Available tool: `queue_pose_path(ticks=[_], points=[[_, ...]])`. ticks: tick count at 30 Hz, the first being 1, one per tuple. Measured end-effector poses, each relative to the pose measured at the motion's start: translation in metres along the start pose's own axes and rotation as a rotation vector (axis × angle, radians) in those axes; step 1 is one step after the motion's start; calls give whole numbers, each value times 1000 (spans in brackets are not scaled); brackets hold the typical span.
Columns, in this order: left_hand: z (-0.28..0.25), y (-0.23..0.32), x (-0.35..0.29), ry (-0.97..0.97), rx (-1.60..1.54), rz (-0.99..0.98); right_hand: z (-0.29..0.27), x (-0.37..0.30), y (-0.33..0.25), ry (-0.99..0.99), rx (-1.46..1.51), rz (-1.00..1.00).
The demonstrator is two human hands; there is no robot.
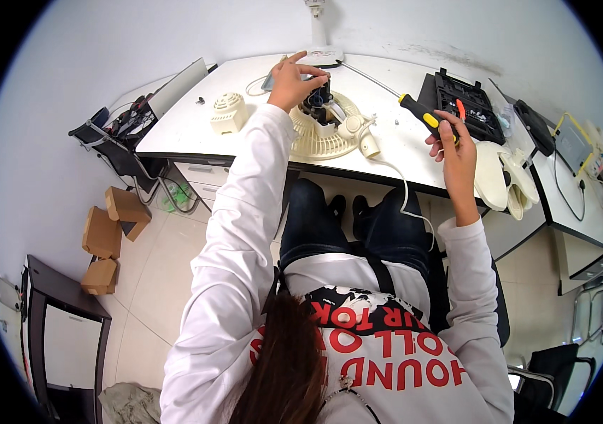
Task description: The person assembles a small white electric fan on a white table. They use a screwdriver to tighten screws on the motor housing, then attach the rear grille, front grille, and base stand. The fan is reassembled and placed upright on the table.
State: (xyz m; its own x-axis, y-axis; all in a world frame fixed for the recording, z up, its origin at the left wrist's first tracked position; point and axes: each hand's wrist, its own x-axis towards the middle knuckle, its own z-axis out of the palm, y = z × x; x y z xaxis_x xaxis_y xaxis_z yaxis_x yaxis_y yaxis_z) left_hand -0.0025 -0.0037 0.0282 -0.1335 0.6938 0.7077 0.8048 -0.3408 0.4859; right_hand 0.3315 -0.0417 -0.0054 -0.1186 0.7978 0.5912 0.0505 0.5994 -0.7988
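Observation:
A fan head lies on the white table, its cream slatted guard (323, 145) under an exposed dark fan motor (315, 106). My left hand (293, 83) is at the top of this motor, thumb and a finger pinched against it while another finger points outward. Whether a small part sits between the fingertips is hidden. In my right hand (457, 145) is a screwdriver (422, 114) with a black and yellow handle. Its long shaft slants up to the left, the tip beyond the motor and apart from it. A cream neck joint (369, 145) with a cable hangs over the front edge.
A vented cream motor cover (229, 113) stands left of the guard. To the right are an open black tool case (467, 106) and cream fan parts (492, 173) overhanging the table edge. A white stand (319, 55) is at the back. Cardboard boxes (103, 233) lie on the floor.

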Motion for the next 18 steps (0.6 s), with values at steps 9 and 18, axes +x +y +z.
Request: queue_pose_path(ticks=[9, 18], points=[[1, 1, -2, 7, -96, -71, -9, -1, 6, -8, 28, 5], [1, 0, 0, 40, -24, 42, -7, -2, 6, -7, 45, 11]])
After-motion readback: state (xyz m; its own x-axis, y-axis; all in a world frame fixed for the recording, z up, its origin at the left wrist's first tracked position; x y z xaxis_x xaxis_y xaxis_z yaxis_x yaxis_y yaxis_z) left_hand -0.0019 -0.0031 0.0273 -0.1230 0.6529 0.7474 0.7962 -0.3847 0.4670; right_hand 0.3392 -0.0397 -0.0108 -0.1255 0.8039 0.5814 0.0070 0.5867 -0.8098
